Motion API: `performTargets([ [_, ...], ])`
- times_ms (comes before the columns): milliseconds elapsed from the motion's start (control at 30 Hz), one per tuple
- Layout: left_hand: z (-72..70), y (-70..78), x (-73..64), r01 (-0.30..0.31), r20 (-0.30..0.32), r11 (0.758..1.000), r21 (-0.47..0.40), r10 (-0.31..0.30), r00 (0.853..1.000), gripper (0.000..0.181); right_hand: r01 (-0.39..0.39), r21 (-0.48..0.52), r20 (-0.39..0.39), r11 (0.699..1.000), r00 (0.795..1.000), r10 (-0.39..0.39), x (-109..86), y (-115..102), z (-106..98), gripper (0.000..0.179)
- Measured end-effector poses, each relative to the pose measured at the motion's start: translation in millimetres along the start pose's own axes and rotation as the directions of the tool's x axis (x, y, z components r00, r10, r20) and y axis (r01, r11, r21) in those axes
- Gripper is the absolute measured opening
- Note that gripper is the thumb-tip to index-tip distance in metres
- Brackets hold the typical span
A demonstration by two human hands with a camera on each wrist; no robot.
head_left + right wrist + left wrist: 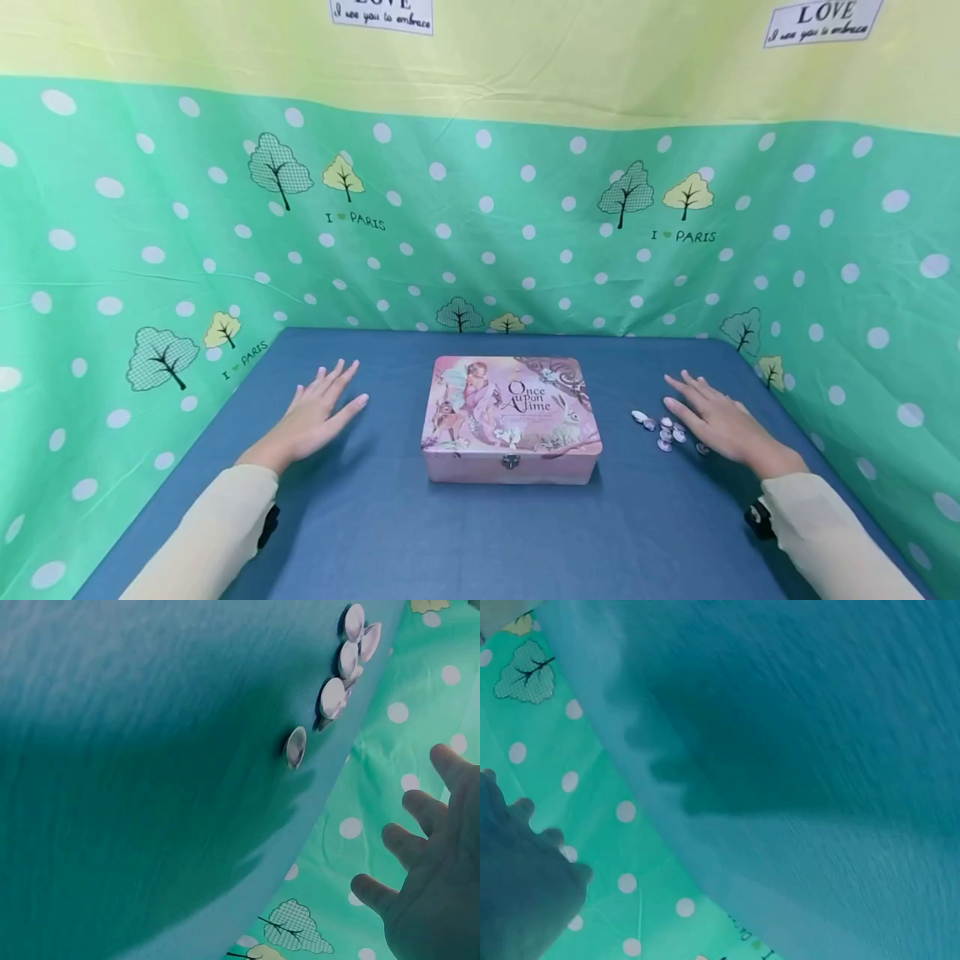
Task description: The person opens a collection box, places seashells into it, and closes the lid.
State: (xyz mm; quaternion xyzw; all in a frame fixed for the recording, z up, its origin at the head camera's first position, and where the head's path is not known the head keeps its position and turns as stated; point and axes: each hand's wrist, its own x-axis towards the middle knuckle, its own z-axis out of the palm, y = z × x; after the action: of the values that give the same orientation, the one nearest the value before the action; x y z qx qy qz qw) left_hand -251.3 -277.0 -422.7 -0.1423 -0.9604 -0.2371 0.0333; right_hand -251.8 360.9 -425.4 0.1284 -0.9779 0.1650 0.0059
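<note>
Pale sleeves [202, 533] come nearest; the left hand [309, 421] and the right hand [723, 423] are spread wide, holding nothing. Between them stands the closed box [510, 408]; shell-like pieces [666, 434] lie near the right hand. It seems a waiting step; lifting one piece would need a fine pinch.

cream sleeves [198, 533] are worn with black wrist devices [759, 518].
</note>
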Motion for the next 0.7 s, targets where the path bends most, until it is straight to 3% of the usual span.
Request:
performTargets([
  [267,7.4,22.9,2.2,-0.001,0.125,0.986,-0.165,0.022,0.992,0.077,0.006,0.084,0.017,0.996,1.0,-0.007,0.3,-5,0,0.064],
  [700,24.0,59.6,3.0,-0.041,0.181,0.974,-0.224,0.083,0.98,0.075,0.059,0.12,-0.006,0.991,0.998,-0.058,-0.9,-14,2,0.06],
])
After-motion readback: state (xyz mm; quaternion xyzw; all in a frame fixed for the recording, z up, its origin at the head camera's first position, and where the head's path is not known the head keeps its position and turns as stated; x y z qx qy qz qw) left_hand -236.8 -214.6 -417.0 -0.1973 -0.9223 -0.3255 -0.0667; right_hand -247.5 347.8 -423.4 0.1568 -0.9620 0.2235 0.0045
